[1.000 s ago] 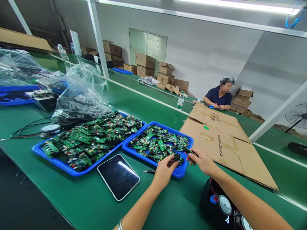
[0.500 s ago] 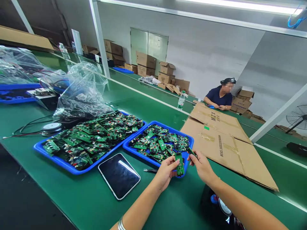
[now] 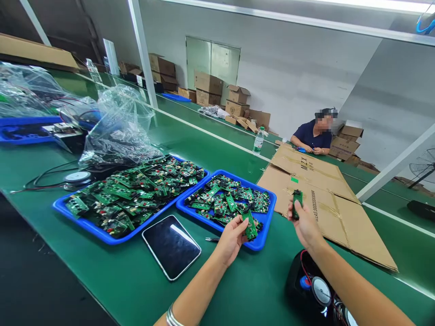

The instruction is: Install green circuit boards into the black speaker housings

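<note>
My left hand [image 3: 231, 237] pinches a narrow green circuit board [image 3: 250, 225] at the near edge of the small blue tray [image 3: 261, 243], which holds several green boards. My right hand [image 3: 305, 223] is raised to the right of that tray, above the flattened cardboard [image 3: 340, 217], with its fingers closed on a second small green circuit board [image 3: 297, 201] held upright. A larger blue tray [image 3: 88, 226] piled with boards lies to the left.
A dark tablet [image 3: 171, 246] lies on the green bench in front of the trays, tweezers [image 3: 212, 239] beside it. A black speaker unit [image 3: 316, 290] sits under my right forearm. Plastic bags [image 3: 115, 131] and cables lie at left. Another person [image 3: 314, 136] sits at the far bench; a water bottle [image 3: 258, 141] stands there.
My right hand has lifted away from the small tray to the right, carrying a green board. My left hand stays at the tray's edge with its board.
</note>
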Tool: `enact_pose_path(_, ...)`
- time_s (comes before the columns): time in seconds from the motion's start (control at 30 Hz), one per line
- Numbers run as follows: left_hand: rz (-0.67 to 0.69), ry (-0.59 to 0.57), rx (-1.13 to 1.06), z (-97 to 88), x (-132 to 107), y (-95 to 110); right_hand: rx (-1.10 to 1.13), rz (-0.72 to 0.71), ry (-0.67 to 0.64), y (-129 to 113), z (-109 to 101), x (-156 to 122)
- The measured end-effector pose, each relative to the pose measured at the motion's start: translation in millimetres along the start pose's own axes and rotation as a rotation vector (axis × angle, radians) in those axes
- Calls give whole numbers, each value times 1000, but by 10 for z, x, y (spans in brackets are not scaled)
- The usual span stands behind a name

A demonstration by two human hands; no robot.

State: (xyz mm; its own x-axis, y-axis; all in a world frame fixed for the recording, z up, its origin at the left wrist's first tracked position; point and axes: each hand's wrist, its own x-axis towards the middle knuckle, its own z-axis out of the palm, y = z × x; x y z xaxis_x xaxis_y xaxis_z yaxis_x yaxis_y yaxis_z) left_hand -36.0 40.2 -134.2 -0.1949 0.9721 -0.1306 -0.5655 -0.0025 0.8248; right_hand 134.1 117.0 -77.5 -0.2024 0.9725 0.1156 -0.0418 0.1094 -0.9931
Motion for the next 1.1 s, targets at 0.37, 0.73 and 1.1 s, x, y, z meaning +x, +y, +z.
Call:
enact_pose_path(0.37,166,171,305,-73,95,-56,-248,-67,-132,-38,-152,-266)
enact_pose_path(0.73,340,59,407,4,-61,-48,-650,-298,-228,-137,-101,-514)
enact_pose_path(1.1,151,-269,123,87,-155,-74,-635,-345,-450,-68,39,-535)
